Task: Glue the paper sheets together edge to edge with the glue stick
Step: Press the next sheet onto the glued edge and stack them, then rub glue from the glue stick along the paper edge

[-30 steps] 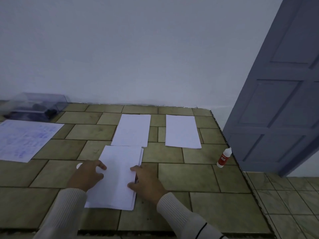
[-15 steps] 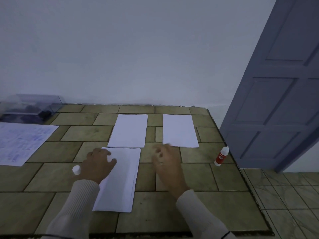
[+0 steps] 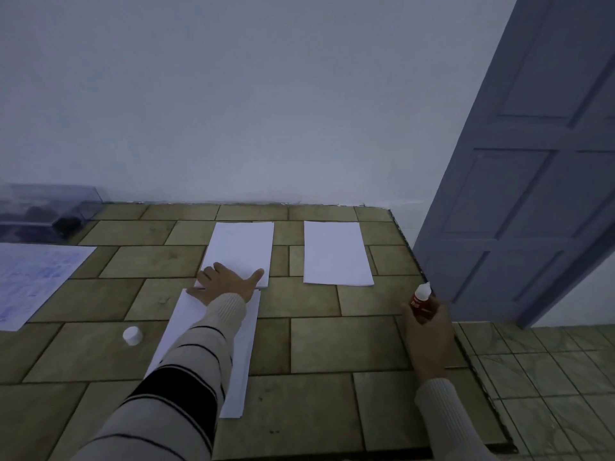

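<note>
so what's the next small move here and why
Probably carry the glue bottle, gripped by the right hand, across to the seam where the left hand lies flat over the near sheet and the middle sheet. Their edges look butted there, and a loose white cap lies nearby.

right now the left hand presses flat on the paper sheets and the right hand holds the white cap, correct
No. The head view shows the right hand holding the red glue bottle; the white cap lies loose on the tiles. The left hand does press flat on the paper sheets.
</note>
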